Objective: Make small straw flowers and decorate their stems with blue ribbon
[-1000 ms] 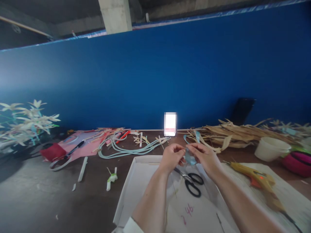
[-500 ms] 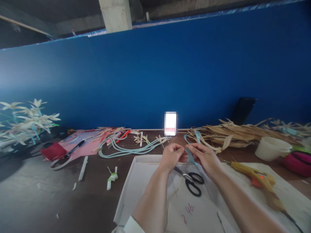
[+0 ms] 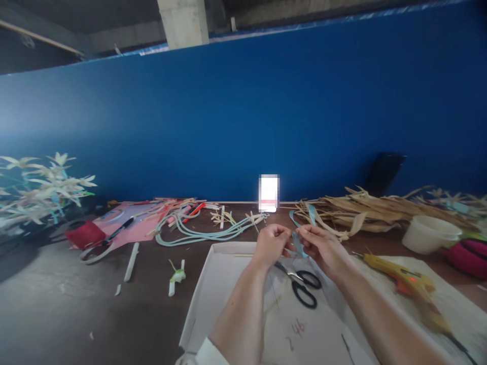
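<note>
Over the far part of a white box lid (image 3: 224, 284), my left hand (image 3: 272, 246) and my right hand (image 3: 319, 248) are close together. Between their fingertips is a thin blue-grey strip (image 3: 297, 244), pinched by both hands. What it is made of I cannot make out. Black-handled scissors (image 3: 304, 286) lie just below the hands, their blades pointing up and left, partly behind my left hand. Marker writing shows on the lid near them.
A yellow glue gun (image 3: 407, 279) with a lit red light lies at right on a pale sheet. Dried husk leaves (image 3: 365, 210) and a white cup (image 3: 429, 234) stand behind it. Pale blue cords (image 3: 205, 235), a red ribbon roll (image 3: 84, 234) and husk flowers (image 3: 49, 185) are at left.
The strip between my fingers has turned and less of it shows below them. My hands stay nearly in place; the whole view has shifted slightly.
</note>
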Demonstrator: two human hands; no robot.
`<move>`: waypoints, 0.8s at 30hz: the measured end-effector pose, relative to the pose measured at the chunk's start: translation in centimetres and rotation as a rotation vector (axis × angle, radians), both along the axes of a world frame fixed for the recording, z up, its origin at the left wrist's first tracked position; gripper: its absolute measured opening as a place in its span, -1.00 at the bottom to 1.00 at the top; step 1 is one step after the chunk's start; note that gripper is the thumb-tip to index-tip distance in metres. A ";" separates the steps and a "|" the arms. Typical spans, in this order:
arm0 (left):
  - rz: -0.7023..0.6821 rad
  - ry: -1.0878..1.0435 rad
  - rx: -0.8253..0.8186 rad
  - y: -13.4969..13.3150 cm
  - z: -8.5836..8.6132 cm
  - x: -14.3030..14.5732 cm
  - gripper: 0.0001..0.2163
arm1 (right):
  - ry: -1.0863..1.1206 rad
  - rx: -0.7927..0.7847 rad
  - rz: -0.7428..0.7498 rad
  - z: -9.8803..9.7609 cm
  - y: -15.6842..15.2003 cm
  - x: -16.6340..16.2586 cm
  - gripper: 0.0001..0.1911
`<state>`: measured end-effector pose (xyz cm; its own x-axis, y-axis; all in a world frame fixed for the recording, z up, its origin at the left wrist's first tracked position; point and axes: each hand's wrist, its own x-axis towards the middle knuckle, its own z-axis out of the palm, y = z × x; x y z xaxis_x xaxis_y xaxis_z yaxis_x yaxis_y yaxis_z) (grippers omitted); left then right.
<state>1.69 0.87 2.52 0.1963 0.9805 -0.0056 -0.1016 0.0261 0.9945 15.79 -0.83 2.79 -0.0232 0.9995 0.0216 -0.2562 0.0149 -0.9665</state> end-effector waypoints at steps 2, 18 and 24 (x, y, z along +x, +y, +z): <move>-0.044 -0.103 -0.061 -0.1 0.1 -0.2 -0.77 | 0.046 -0.015 -0.036 0.2 0.0 0.0 -0.75; -0.234 -0.013 -0.098 -0.6 -0.3 0.3 -0.65 | 0.147 -0.037 -0.143 -0.3 0.6 0.7 -0.77; -0.208 0.053 -0.021 -0.5 0.0 -0.3 -0.64 | 0.181 -0.054 -0.171 -0.1 0.8 0.8 -0.84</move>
<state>1.44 0.39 2.49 0.3934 0.9184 -0.0417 -0.0395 0.0622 0.9973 16.61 -0.05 2.65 0.1457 0.9884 -0.0437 -0.4237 0.0224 -0.9055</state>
